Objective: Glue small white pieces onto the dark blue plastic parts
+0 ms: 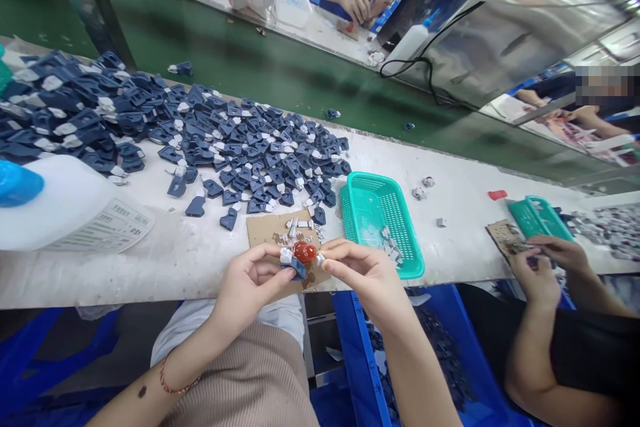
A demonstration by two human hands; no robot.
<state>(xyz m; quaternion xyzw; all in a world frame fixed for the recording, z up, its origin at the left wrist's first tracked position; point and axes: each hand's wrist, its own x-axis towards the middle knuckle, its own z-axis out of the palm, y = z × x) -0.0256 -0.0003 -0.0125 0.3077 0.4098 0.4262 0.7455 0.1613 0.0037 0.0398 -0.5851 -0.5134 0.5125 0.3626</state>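
Note:
My left hand (253,280) pinches a dark blue part (299,269) with a white piece (286,255) at its upper left. Just to the right, my right hand (363,273) holds a small white piece (321,257) between thumb and forefinger. A glossy red object (305,252) shows between the two hands; whether it touches them is unclear. Both hands are over a brown cardboard sheet (257,229) carrying small light pieces (300,223). Beside my right hand stands a green basket (414,260) with several grey pieces (393,247) in it.
A large pile of blue and white parts (240,147) spreads across the table (200,267). A white bottle (65,203) with a blue cap stands at the left. To the right, a co-worker's hands (540,277) are near another green basket (543,219). Another person works across the channel.

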